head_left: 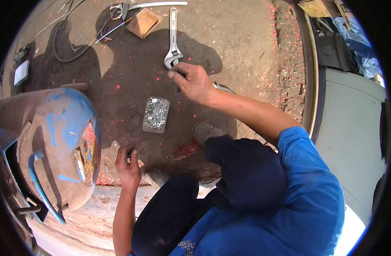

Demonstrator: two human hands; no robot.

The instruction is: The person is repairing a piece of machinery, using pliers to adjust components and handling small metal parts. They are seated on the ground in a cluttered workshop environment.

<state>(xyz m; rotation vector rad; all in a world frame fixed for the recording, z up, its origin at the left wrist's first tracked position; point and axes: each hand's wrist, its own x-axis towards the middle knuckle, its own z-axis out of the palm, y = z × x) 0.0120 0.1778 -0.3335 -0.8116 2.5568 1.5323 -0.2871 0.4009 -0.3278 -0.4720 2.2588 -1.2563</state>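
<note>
My right hand (pixel 195 83) reaches ahead, with thumb and fingers drawn together beside the jaw end of a large adjustable wrench (pixel 173 40). Whether they touch the wrench or pinch something small cannot be made out. Low over the ground near my left shoe, my left hand (pixel 129 171) has curled, dark-tipped fingers close to the thumb; anything between them is too small to name. Between the hands, a clear plastic box (pixel 156 115) holds many metal nuts and washers. A curved metal tool part (pixel 223 88) shows partly behind my right wrist.
A rusty blue metal tank (pixel 63 128) with a bent handle (pixel 37 179) stands at left. Farther off lie a brown square tray (pixel 144 22), a dark cable (pixel 55 47) and a white box (pixel 21 72). A pale panel (pixel 349 123) flanks my right. Red flakes dot the ground.
</note>
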